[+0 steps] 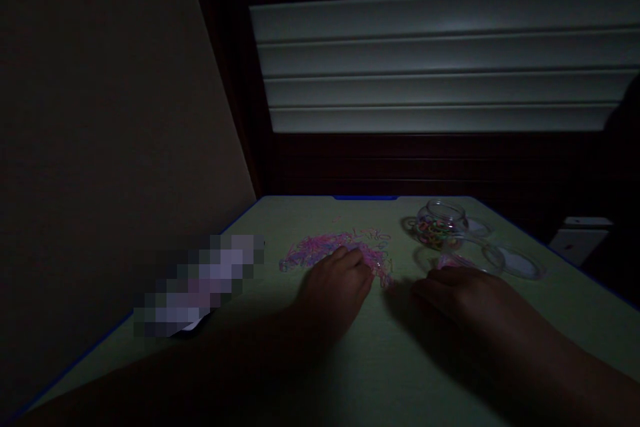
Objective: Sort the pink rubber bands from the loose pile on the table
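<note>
My left hand [334,288] is touching the pink loom bands [325,245] mid-frame, my right hand [457,290] lying beside it. I cannot tell either grip. The blue table edge [365,197] is running just beyond.

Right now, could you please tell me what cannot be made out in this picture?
Head view, all dim:
Left hand on the band pile: darkness hides whether it pinches a band.
Right hand near the jar: its grip is lost in shadow.
Object at far left: blurred out.
Loose bands: too small to tell apart.
</note>
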{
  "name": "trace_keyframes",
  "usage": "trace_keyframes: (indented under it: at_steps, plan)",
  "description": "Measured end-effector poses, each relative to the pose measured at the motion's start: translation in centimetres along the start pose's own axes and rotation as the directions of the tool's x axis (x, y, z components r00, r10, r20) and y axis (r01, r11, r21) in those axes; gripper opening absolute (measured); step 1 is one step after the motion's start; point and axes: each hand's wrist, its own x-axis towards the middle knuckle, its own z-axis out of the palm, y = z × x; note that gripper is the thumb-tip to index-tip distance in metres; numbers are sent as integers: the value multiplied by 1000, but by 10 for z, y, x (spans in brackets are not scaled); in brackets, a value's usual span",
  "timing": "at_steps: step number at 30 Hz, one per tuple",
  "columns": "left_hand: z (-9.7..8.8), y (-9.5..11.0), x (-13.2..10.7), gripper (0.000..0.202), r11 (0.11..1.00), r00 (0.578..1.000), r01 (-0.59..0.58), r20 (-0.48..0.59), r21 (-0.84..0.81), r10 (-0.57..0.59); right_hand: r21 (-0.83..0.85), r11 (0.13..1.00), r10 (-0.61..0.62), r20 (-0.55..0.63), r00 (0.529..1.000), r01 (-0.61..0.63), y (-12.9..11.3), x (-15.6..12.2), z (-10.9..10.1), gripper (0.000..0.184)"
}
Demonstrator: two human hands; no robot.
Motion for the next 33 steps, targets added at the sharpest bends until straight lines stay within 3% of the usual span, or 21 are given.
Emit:
trace_keyframes:
  at_steps: [9,17,26,33]
  plan:
    - [2,0,1,18,1000,1000,-6,-9,26,6,10,1000,13,8,1000,-13,-4,0,-3,14]
    - [2,1,1,18,1000,1000,-5,14,20,5,4,1000,-8,-70,998,9,-3,0,-2,16]
    - [5,-5,1,17,993,999,53,-5,-109,-54,18,1000,13,22,1000,-14,-4,0,-4,15]
    - [5,-2,1,14,998,1000,28,-10,-65,-28,39,999,27,14,1000,-28,-4,1,-2,18]
